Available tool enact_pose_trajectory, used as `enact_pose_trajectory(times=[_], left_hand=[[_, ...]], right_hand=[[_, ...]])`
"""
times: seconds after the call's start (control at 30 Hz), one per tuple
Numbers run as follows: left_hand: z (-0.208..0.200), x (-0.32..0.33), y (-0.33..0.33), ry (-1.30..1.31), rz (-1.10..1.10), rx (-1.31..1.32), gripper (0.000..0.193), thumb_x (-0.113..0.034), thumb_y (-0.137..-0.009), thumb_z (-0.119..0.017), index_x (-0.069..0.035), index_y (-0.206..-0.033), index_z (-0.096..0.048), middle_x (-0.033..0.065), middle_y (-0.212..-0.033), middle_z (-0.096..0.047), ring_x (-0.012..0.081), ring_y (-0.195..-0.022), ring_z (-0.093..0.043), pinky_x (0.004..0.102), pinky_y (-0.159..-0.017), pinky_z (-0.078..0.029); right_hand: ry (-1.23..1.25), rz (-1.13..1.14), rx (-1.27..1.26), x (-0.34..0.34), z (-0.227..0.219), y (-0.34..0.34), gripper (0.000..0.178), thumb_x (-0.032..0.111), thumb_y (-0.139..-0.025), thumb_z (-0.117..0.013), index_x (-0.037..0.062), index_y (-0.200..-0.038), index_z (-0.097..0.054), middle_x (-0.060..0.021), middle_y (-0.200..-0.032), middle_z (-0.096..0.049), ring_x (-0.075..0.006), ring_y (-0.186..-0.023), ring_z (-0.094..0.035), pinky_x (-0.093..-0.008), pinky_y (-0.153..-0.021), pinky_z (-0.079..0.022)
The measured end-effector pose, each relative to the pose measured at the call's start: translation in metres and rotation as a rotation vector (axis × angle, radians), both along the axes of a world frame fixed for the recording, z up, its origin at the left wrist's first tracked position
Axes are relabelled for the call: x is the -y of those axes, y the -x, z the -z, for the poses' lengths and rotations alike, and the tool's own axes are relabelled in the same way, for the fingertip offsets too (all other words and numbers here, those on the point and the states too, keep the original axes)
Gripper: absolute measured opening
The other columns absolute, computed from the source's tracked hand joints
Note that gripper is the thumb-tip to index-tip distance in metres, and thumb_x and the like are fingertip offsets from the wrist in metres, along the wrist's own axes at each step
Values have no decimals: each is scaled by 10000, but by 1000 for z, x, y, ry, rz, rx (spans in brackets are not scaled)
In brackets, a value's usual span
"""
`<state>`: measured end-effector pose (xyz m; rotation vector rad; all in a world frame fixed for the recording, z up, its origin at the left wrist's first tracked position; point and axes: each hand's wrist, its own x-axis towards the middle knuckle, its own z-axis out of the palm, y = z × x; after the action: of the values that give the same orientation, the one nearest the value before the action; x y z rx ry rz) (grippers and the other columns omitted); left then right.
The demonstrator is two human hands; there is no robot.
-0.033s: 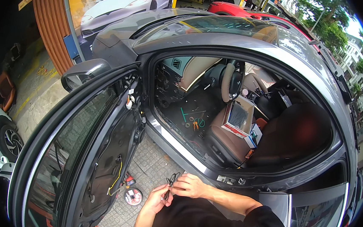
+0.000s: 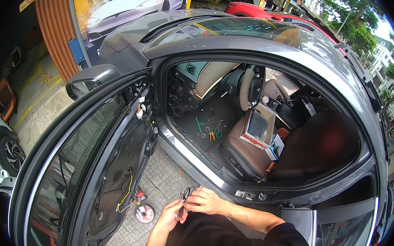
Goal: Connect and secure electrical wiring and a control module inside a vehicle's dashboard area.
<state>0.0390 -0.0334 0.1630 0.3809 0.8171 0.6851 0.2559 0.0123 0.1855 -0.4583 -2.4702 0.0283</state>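
We stand beside a grey metal car (image 2: 228, 45), its black-framed front door (image 2: 113, 180) swung wide on our left, the inner side stripped to dark sheeting. Through the opening we see a brown leather seat (image 2: 240, 153), and on it an open white-and-red cardboard box (image 2: 253, 142) (a dark flat panel (image 2: 259, 124) lies inside). Near the door's lower edge, a round pale-faced disc (image 2: 145, 213) sits on the grey patterned paving. On the car floor lies a green T-shaped tool (image 2: 200, 124). Both our hands are busy — the left hand (image 2: 169, 215) pinching, the right hand (image 2: 205, 201) curled close beside it — around a thin black looped cable (image 2: 187, 194), held up in front of our body, over the paving.
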Motion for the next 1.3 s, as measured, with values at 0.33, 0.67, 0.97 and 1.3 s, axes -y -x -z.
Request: enact_pose_trajectory(times=[0.33, 0.67, 0.97, 1.3], left_hand=[[1, 11, -24, -461, -221, -384, 230, -221, -1095, -481, -60, -931, -490, 107, -747, -682, 136, -590, -626, 261, -548, -505], [15, 15, -29, 55, -396, -29, 251, -301, -1090, -498, -75, -990, -541, 47, -712, -590, 131, -563, -547, 262, -483, -431], [6, 25, -29, -749, -246, -727, 280, -216, -1078, -527, -30, -872, -492, 97, -717, -702, 123, -595, -637, 276, -559, -506], [15, 10, -4, 173, 5, 111, 287, -290, -1063, -556, -17, -981, -591, 54, -620, -539, 143, -515, -506, 277, -493, -408]], right_hand=[[634, 257, -395, 16, 13, 14, 188, 131, -825, -804, 79, -1001, -762, -57, -1089, -710, -253, -1038, -639, -386, -891, -510], [265, 184, -45, 21, 20, 8, 259, 153, -784, -739, 99, -1037, -734, -53, -1176, -631, -247, -1131, -581, -436, -960, -467], [1657, 85, -749, 37, 30, 8, 193, 98, -987, -686, -12, -1146, -690, -41, -1061, -717, -140, -974, -667, -329, -854, -538], [119, -73, 166, 3, 0, -16, 315, 176, -852, -578, 85, -1147, -639, -60, -1111, -616, -205, -1012, -615, -330, -845, -491]])
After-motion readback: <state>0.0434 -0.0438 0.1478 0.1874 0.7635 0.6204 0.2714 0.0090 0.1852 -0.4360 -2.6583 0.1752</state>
